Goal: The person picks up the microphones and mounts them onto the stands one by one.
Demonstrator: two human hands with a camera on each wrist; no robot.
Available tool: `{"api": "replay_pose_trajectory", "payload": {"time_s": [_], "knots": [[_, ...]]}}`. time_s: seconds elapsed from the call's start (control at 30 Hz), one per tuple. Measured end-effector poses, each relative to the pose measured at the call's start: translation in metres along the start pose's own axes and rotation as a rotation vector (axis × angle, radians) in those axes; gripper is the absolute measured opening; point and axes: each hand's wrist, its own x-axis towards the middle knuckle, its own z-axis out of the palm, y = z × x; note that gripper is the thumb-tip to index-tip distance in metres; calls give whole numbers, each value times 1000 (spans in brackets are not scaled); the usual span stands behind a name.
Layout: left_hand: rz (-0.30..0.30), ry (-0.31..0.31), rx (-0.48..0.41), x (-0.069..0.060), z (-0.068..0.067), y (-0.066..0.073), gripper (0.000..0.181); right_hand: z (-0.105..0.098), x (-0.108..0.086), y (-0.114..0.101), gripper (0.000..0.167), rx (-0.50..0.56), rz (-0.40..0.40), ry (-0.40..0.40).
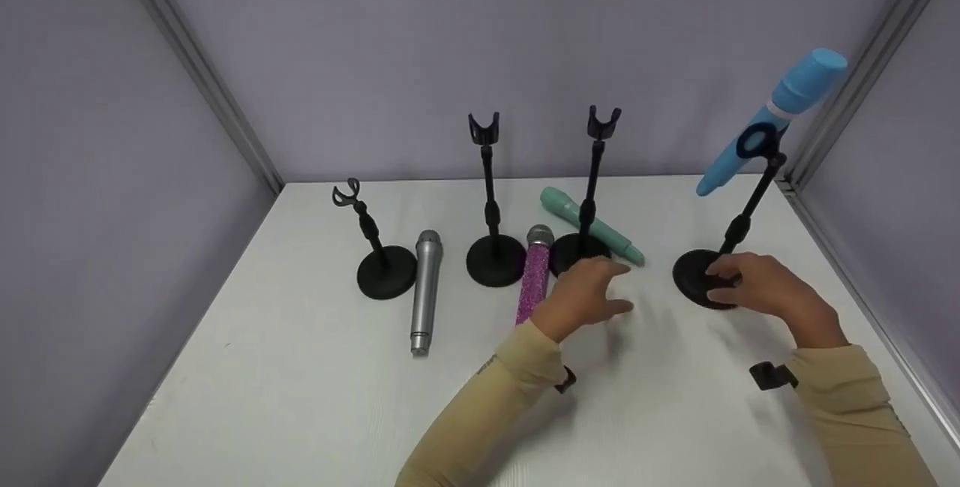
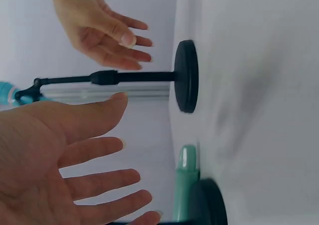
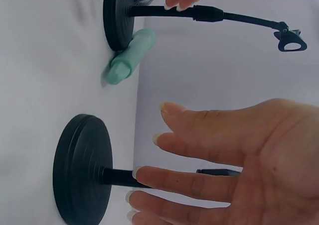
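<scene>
My right hand (image 1: 772, 292) is beside the base of the rightmost black microphone stand (image 1: 694, 277), its fingers loosely bent and holding nothing. In the right wrist view that hand (image 3: 249, 160) has its fingers spread in front of the stand's pole. A blue microphone (image 1: 806, 85) rests tilted in this stand's clip. My left hand (image 1: 577, 296) hovers above the table, fingers apart and nothing in them; the left wrist view shows its palm (image 2: 35, 155). Near it lie a glittery purple microphone (image 1: 534, 277), partly hidden, and a green microphone (image 1: 611, 235) behind another black stand (image 1: 587, 213).
Left of the purple microphone stands a black stand (image 1: 495, 262) with an unfilled clip. Further left are a silver microphone (image 1: 426, 292) lying down and a shorter black stand (image 1: 384, 273). Grey panels (image 1: 450, 59) enclose the white table (image 1: 300, 382) at the back and sides.
</scene>
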Motion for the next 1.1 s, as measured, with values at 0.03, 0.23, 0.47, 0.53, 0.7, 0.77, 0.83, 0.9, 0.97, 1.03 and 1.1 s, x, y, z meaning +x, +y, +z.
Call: {"api": "replay_pose_trajectory", "payload": {"time_s": [0.03,0.23,0.47,0.53,0.7,0.77,0.83,0.9,0.97,1.03,1.1], "knots": [[6,6,-15,-5,-2,-3,54,0,0,-1,47,2,-10,3],[4,16,-92,-29,-18,-25,55,2,3,-9,46,23,-48,9],[-77,35,-149,-47,-33,-47,55,4,8,-19,45,44,-45,7],[-84,46,-168,-49,-36,-52,54,4,10,-22,44,50,-49,8],[-90,59,-215,-51,-42,-63,54,5,16,-30,43,63,-66,13],[-88,62,-220,-52,-44,-67,54,5,19,-32,43,60,-68,13],[-79,68,-232,-53,-44,-70,54,5,21,-34,44,57,-71,12],[-63,74,-239,-53,-45,-73,53,4,24,-36,44,55,-72,12],[-60,71,-267,-53,-46,-76,54,2,28,-38,43,53,-67,12],[-63,72,-282,-54,-47,-78,54,0,33,-41,43,49,-55,5],[-76,74,-299,-55,-48,-80,55,-2,39,-44,43,44,-42,1]]}}
